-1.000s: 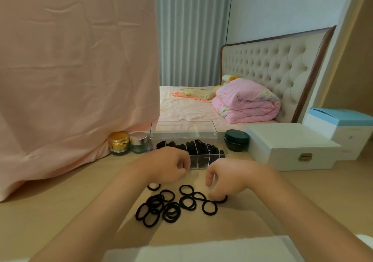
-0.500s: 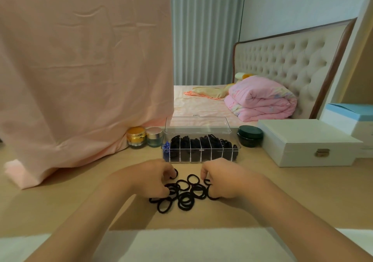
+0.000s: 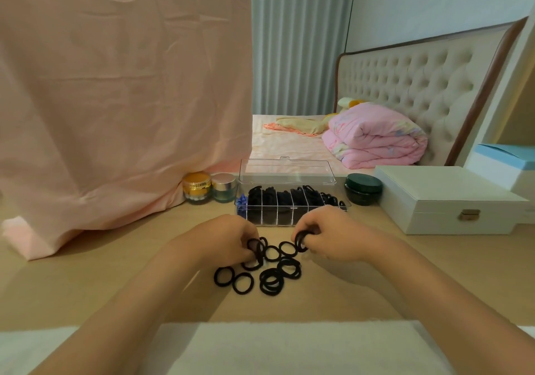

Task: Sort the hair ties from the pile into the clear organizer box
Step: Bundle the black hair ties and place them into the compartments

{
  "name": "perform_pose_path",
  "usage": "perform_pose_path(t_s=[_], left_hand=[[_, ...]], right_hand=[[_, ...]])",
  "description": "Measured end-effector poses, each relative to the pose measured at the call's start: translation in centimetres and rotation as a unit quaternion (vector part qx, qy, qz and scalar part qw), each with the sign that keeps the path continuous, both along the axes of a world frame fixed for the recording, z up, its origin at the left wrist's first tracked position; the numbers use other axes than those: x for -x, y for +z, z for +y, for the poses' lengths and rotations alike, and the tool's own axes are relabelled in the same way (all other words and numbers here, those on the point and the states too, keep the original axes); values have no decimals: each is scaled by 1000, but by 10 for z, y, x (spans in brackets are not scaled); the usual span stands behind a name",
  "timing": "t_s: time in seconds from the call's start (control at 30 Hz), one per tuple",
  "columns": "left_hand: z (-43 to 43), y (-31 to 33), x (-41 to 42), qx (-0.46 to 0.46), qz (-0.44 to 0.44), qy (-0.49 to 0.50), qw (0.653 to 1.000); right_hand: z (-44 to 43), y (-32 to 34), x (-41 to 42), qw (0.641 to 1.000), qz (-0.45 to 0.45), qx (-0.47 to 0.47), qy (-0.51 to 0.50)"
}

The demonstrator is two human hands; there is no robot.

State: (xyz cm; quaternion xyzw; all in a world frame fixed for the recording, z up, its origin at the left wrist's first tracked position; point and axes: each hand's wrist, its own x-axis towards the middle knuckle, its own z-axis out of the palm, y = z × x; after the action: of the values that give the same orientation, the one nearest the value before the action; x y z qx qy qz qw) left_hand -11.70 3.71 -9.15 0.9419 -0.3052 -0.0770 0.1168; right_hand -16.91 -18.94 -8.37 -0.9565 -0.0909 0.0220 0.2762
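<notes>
A pile of black hair ties lies on the wooden tabletop in front of me. Behind it stands the clear organizer box, lid up, its divided compartments full of black ties, with a few blue ones at its left end. My left hand rests on the pile's left side, fingers pinching a black hair tie. My right hand is at the pile's right side, fingers closed on black hair ties just in front of the box.
A gold jar and a teal jar stand left of the box, a dark green jar to its right. A white latched case fills the right side. Pink cloth hangs at left. White cloth covers the near edge.
Both hands dropped onto the pile and closed on ties; the left came back from the box. The pile has been pushed closer together.
</notes>
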Motion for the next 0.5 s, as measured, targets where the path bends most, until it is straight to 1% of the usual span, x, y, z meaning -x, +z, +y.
perform_pose_path(t_s=[0.07, 0.1, 0.13, 0.17, 0.2, 0.27, 0.33, 0.43, 0.5], left_hand=[[1, 0, -2, 20, 13, -2, 1000], [2, 3, -3, 36, 28, -3, 999], [5, 6, -4, 57, 49, 1, 997], [7, 10, -4, 79, 72, 10, 994], [9, 12, -4, 96, 88, 22, 991], [11, 14, -5, 106, 92, 36, 989], [9, 12, -5, 99, 86, 37, 991], [13, 15, -5, 100, 104, 26, 989], [22, 23, -6, 111, 118, 24, 987]], right_hand=[[1, 4, 0, 998, 10, -70, 0], [4, 4, 0, 996, 12, -86, 1], [6, 3, -1, 997, 12, -83, 0], [9, 0, -2, 998, 7, -56, 0], [12, -4, -4, 1000, -1, -7, 2], [16, -13, -8, 996, -10, 91, 9], [18, -16, -12, 991, -5, 130, 13], [20, -13, -15, 979, 4, 203, 19], [20, -13, -13, 976, -6, 217, 20]])
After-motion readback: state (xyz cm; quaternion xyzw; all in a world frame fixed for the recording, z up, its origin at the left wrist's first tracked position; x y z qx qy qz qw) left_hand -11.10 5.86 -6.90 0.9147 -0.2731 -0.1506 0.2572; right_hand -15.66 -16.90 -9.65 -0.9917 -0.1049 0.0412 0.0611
